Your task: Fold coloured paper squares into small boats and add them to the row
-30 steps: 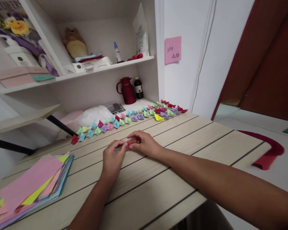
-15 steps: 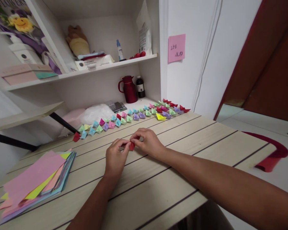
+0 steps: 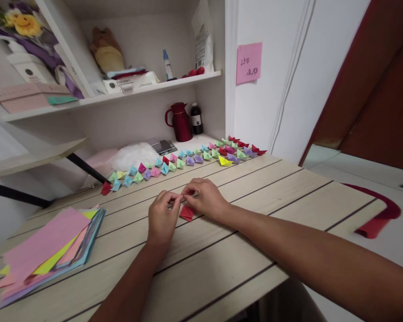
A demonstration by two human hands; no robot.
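Note:
A small folded red paper piece (image 3: pixel 187 212) hangs between my two hands just above the wooden table (image 3: pixel 221 250). My left hand (image 3: pixel 161 218) pinches its top edge with closed fingers. Pinching the same edge from the right is my right hand (image 3: pixel 204 198), its fingers also closed. Behind my hands a long row of small folded paper boats (image 3: pixel 174 164) in many colours runs along the table's far edge.
A stack of coloured paper sheets (image 3: pixel 47 250) lies at the near left. The shelf holds a red jug (image 3: pixel 180 121), a dark bottle (image 3: pixel 196 119) and a plastic bag (image 3: pixel 134 155). A pink sticky note (image 3: pixel 249 63) is on the wall. A red strip (image 3: pixel 378 219) lies at right.
The red piece has opened out from a tight fold into a wider shape hanging lower between my fingers. My hands stayed in the same place.

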